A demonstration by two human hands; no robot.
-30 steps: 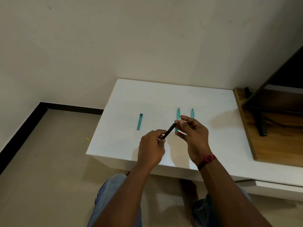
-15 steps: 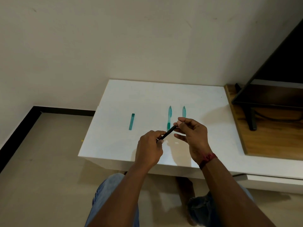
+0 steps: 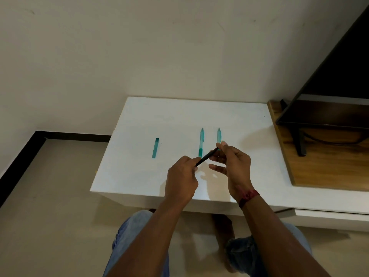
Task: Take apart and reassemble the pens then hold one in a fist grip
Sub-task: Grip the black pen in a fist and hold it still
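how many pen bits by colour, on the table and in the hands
teal, on the table: 3 (short piece, pen, part-hidden piece)
black, held: 1 (rod, pinched by left hand and right hand)
total: 4

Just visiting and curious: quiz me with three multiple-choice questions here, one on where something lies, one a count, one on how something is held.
1. Where on the white table does the short teal plastic tube lie? A) left of both long teal pen pieces B) between them C) right of both
2. How many teal pieces lie on it? A) two B) three C) five
3. How is the thin black rod held? A) lying loose B) gripped at one end C) pinched at both ends
1A, alone at the left; 2B, tube plus two longer pieces; 3C, left hand pinches its near end, right hand its far end.
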